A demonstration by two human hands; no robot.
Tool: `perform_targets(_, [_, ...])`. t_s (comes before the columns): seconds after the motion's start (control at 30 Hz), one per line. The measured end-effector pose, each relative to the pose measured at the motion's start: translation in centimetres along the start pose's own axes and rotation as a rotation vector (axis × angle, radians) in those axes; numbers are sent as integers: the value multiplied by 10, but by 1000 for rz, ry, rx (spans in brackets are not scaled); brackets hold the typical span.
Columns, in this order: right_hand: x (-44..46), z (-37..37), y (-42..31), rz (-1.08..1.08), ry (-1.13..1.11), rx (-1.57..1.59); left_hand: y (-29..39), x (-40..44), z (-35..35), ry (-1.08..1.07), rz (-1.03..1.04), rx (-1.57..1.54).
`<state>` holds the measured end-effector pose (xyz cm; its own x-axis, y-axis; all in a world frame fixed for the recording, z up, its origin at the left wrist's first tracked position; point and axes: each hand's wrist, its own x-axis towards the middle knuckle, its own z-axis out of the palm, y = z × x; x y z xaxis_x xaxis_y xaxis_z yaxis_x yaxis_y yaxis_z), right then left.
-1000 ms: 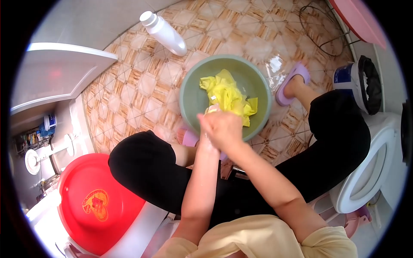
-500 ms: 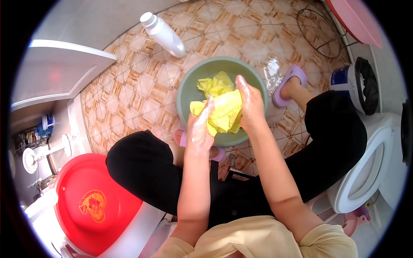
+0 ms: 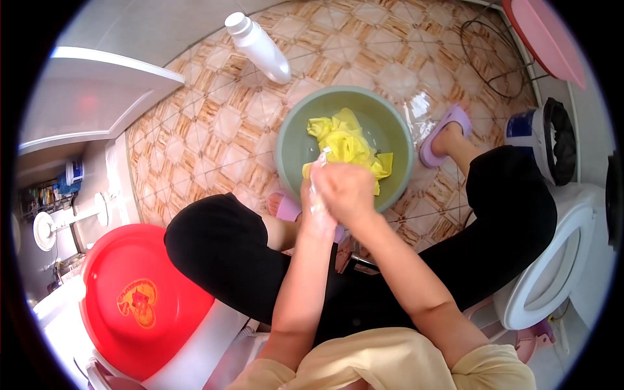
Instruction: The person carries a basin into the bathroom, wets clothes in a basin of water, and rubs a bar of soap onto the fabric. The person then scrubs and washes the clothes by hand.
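Yellow cloth (image 3: 348, 146) lay crumpled in the green basin (image 3: 391, 138), below the left hand (image 3: 316, 198) and right hand (image 3: 350, 192).
The hands met over the basin's near side, right fingers curled in (whether either hand gripped cloth, I could not tell). Right, a bucket (image 3: 525, 130) held a black bag (image 3: 559, 143); far left was a capped bottle (image 3: 263, 53); near left, a red tub (image 3: 123, 341).

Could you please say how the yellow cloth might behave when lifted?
The yellow cloth would probably hang limp, as it lies in loose folds. It may feel slippery, judging by the whitish, suds-like film on the left hand.
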<state>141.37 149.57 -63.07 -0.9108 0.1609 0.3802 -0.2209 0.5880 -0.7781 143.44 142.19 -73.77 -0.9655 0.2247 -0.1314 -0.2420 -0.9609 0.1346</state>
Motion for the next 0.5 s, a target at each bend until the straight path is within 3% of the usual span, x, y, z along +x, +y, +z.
perform_targets(0.03, [1, -4, -24, -169, 51, 21, 20, -3, 32, -163, -149, 79])
perform_targets(0.07, [1, -4, -19, -169, 50, 21, 17, -1, 51, -162, -149, 78])
perform_targets(0.17, [13, -10, 12, 363, -182, -14, 2, 2, 81, 568, -80, 508])
perform_targets(0.2, [6, -8, 7, 363, -188, -13, 6, -3, 71, 572, -77, 506])
perform_targets(0.27, [-10, 3, -10, -69, -3, -11, 16, -14, 18, -51, -144, 386])
perform_targets(0.3, [-10, 2, -17, -181, 29, 2, 8, -28, -19, -2, -119, 174])
perform_targets(0.33, [-4, -1, -12, -181, 32, 2, 7, -19, 13, -4, -120, 176])
perform_targets(0.4, [11, -8, 9, 238, -127, -30, 4, 0, 79, 560, -162, 569])
perform_targets(0.43, [14, -9, 16, 310, -136, -84, 3, 4, 92, 630, -188, 579])
perform_targets(0.47, [9, -5, 10, 312, -136, -84, 7, 0, 72, 631, -189, 580])
perform_targets(0.5, [2, -1, -5, 128, -22, -2, 16, -7, 35, 267, -176, 419])
